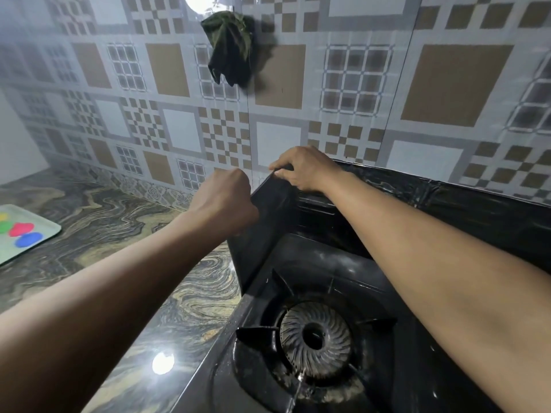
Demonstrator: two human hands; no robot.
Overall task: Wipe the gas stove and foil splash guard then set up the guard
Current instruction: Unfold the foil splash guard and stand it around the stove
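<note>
Dark, glossy, creased splash guard (268, 222) stands along the stove's (328, 278) left and back edges, its top corner pinched by right hand (301, 171) and left hand (225, 201)

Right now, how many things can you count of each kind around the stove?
Hands: 2, left hand and right hand, both on the splash guard
Splash guards: 1
Gas stoves: 1
Hanging cloths: 1
Trays: 1
Total: 6
</note>
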